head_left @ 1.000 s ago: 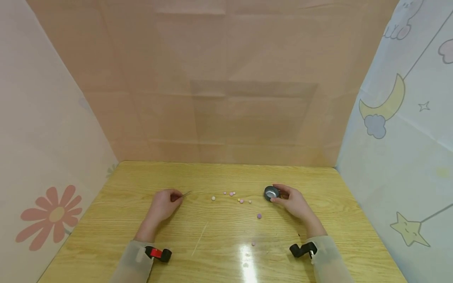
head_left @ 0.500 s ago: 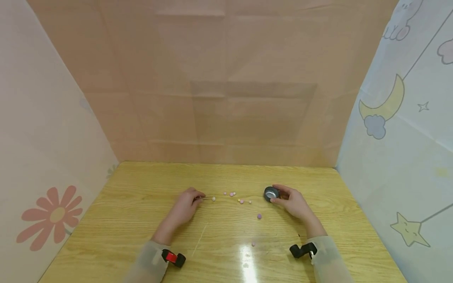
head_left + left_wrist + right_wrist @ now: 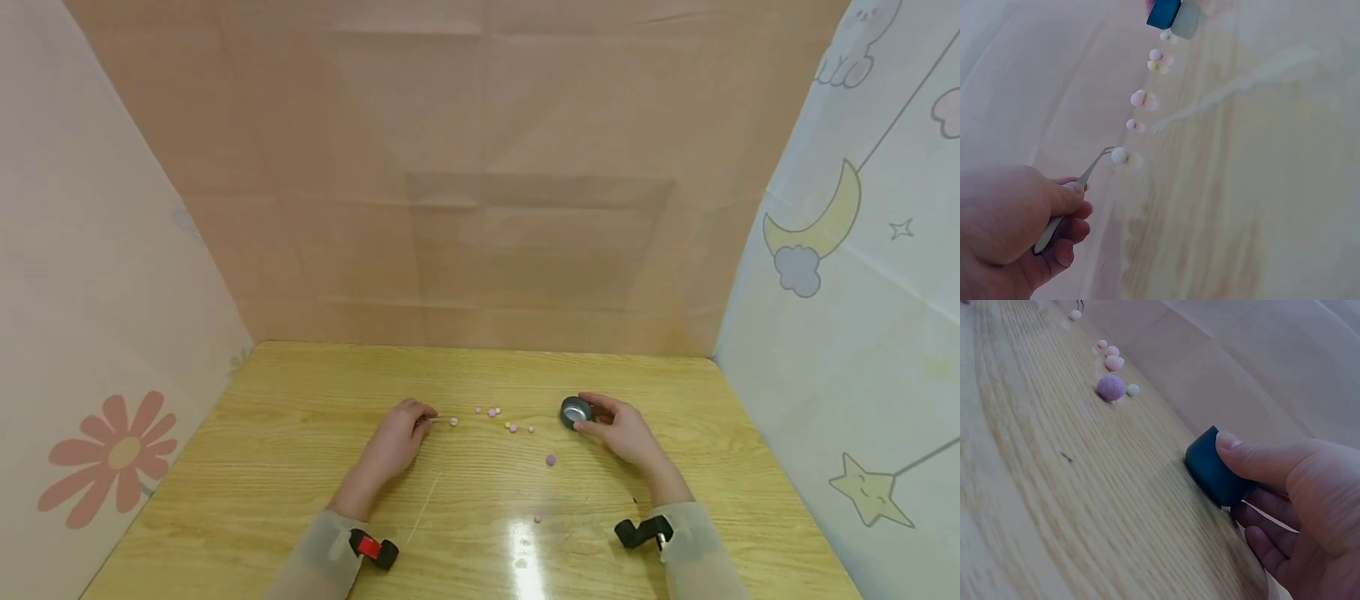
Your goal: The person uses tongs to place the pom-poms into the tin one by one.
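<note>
My left hand (image 3: 395, 435) pinches a pair of metal tweezers (image 3: 1090, 172) between thumb and fingers. Their bent tips stand slightly apart, right at a small white pom-pom (image 3: 1120, 155) on the table. On the right, my right hand (image 3: 621, 427) grips a small round dark cup (image 3: 576, 412) by its side, thumb and fingers around the wall. The cup leans a little toward me, and its shiny silver inside shows in the head view. In the right wrist view its outer wall looks dark teal.
Between the hands lie several small pink, yellow and white pom-poms (image 3: 513, 428). Closer to me are a purple pom-pom (image 3: 551, 460) and a single pink pom-pom (image 3: 537, 518). The wooden table (image 3: 337, 367) meets a brown backdrop behind and patterned sheets at both sides.
My left hand has moved right with the tweezers, bringing their tips to the white pom-pom. The right hand and the cup have stayed in place.
</note>
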Motion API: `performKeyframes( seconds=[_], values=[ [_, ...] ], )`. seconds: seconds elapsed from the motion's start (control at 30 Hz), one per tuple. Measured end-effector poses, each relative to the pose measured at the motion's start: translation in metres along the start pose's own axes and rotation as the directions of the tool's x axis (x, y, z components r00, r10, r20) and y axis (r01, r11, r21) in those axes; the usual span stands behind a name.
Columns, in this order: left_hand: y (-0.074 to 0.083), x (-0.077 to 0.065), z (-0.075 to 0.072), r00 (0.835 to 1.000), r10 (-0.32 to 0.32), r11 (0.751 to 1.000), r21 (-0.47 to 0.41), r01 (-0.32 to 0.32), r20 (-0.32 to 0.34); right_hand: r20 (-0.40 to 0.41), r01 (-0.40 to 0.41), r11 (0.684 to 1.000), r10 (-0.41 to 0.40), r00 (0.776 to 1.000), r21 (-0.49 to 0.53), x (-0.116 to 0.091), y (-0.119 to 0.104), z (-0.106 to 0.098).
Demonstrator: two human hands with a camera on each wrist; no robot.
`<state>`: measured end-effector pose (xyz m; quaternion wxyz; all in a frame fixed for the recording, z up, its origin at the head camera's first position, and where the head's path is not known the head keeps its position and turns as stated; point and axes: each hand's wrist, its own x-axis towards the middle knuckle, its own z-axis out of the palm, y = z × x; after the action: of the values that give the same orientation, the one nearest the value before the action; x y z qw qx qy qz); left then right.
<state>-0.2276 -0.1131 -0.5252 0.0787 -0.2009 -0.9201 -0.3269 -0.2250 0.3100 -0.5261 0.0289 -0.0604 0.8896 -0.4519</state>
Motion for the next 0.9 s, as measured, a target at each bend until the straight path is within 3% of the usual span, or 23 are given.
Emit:
performKeyframes(
  seconds=[0.5,0.9],
  values=[
    [0.0005,-0.0003,0.001,1.0,0.009,1.0,0.028,-0.009,0.001,-0.011,-0.004,1.0,0.004,1.0,0.004,-0.0017,-0.0002,0.0013],
    [-0.0004,-0.0024,0.0014,1.0,-0.02,0.998,0.053,0.021,-0.013,-0.038,-0.016,1.0,0.016,0.999,0.011,-0.0022,0.0024,0.0045]
  ],
)
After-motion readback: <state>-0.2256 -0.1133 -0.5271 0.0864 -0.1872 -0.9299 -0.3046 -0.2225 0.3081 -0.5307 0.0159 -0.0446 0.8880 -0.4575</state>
